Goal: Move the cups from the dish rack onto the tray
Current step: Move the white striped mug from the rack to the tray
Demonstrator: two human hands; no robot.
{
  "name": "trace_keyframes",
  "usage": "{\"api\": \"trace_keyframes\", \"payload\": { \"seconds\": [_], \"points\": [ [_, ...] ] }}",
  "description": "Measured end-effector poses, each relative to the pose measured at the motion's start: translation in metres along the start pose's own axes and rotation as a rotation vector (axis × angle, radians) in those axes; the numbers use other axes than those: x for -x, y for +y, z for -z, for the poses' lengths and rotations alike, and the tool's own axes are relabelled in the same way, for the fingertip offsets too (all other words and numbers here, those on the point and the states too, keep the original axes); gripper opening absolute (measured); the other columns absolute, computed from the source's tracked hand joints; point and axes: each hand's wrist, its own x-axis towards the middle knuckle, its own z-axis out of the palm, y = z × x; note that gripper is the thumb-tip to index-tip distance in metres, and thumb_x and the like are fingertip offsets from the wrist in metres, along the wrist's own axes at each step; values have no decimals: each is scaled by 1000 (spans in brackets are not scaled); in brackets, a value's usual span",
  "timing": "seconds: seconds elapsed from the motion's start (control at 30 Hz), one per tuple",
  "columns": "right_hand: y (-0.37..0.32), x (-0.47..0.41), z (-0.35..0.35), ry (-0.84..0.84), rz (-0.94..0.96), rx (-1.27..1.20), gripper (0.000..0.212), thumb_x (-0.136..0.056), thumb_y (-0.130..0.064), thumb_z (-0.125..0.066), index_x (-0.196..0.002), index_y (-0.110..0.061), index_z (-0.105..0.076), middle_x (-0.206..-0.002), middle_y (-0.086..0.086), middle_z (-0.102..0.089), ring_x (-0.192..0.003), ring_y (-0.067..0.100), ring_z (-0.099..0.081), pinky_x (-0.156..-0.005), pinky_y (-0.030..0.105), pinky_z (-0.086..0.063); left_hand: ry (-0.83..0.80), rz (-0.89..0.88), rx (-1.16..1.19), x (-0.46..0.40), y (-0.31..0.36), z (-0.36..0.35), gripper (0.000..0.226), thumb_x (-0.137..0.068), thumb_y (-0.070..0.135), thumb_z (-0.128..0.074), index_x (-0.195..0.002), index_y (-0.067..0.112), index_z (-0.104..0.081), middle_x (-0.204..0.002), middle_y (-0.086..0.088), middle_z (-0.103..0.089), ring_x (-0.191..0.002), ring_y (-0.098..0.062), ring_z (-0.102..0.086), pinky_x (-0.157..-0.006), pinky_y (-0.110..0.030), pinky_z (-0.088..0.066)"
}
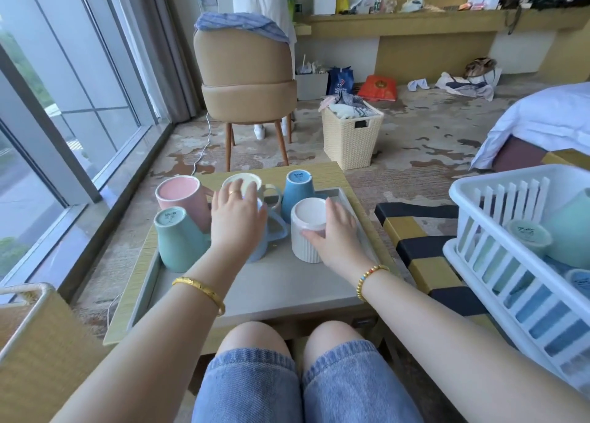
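Left hand (238,219) grip wraps a pale blue mug (273,231), right hand (333,231) grip holds a white ribbed cup (306,237); both inverted on tray (287,291). More cups remain in dish rack (510,263), right.

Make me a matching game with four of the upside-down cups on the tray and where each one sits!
Cups:
1. pink cup
2. teal cup
3. blue cup
4. white ribbed cup

Places:
A. under the right hand
B. far left corner of the tray
C. far side, right of the cream mug
D. near left, in front of the pink cup

Pairs: 1-B, 2-D, 3-C, 4-A
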Motion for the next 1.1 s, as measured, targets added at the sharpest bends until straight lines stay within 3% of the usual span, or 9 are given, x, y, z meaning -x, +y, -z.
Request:
{"api": "trace_keyframes", "payload": {
  "seconds": [0.13,0.2,0.43,1.1],
  "points": [
    [-4,-4,-5,-20,-22,37,86,-88,-40,-58,-149,-10,-6,-153,9,-15,-140,25,-17,-110,35,-27,-154,129,32,3,-12,1,53,-94,45,-40,-131,8,-44,-145,-14,-38,-134,-30,-33,-112,-43,-23],
    [-6,-6,-5,-26,-43,18,88,-87,-40,-59,-149,-10,-4,-153,8,-14,-140,25,-18,-109,34,-29,-181,110,56,5,-13,-2,50,-94,43,-41,-123,4,-51,-140,-12,-43,-134,-28,-32,-112,-42,-25],
    [-5,-16,-5,-60,-40,-14,91,-87,-38,-60,-150,-12,0,-157,4,-6,-143,23,-14,-113,36,-25,-184,38,-16,15,-16,-11,60,-96,43,-35,-145,10,-25,-155,-7,-22,-144,-27,-11,-118,-40,-13],
    [0,-21,1,-69,-10,0,88,-82,-42,-65,-147,-13,-12,-153,5,-17,-138,26,-24,-108,39,-31,-227,117,-113,20,-3,-7,63,-98,44,-26,-148,7,-14,-157,-10,-16,-145,-26,-11,-116,-40,-17]
  ]
}}
